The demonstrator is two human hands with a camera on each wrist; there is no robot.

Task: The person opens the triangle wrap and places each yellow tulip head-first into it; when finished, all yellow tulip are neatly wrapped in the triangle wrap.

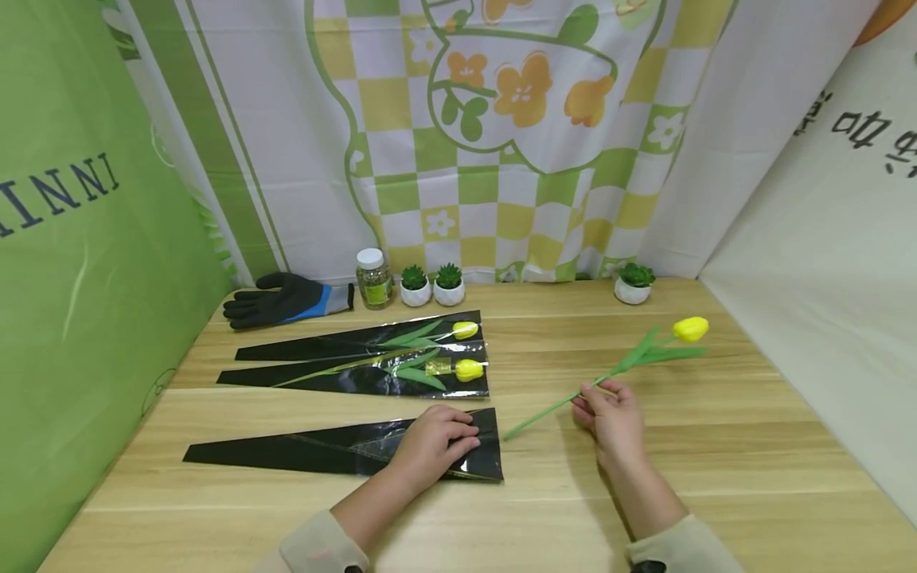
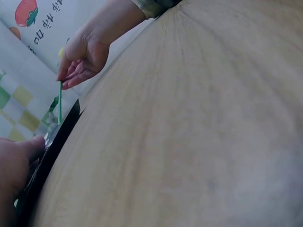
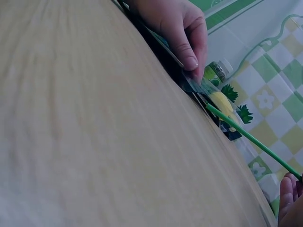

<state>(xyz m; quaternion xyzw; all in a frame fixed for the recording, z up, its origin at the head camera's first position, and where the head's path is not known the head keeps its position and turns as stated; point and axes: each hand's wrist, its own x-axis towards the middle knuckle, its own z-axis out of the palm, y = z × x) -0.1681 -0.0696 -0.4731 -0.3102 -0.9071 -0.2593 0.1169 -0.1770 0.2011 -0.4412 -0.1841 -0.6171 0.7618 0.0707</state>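
Observation:
A flat black plastic sleeve [image 1: 322, 450] lies on the wooden table [image 1: 645, 509], its wide end pointing right. My left hand [image 1: 433, 446] rests on that wide end, fingers bent, and pinches the sleeve's edge; the right wrist view shows the fingertips [image 3: 189, 61] at the rim. To the right, my right hand [image 1: 609, 414] pinches the green stem [image 1: 544, 412] of a yellow tulip [image 1: 691, 328]. The stem's lower end points at the sleeve's mouth, a short gap away. The left wrist view shows the stem [image 2: 60, 101] hanging from the right hand [image 2: 83, 54] beside the sleeve [image 2: 52, 146].
Two more black sleeves [image 1: 372, 362], each holding a yellow tulip, lie behind the first. At the back stand a black and blue glove [image 1: 286, 298], a small jar [image 1: 373, 278] and three little potted succulents [image 1: 634, 283]. Cloth backdrops close in the table on three sides.

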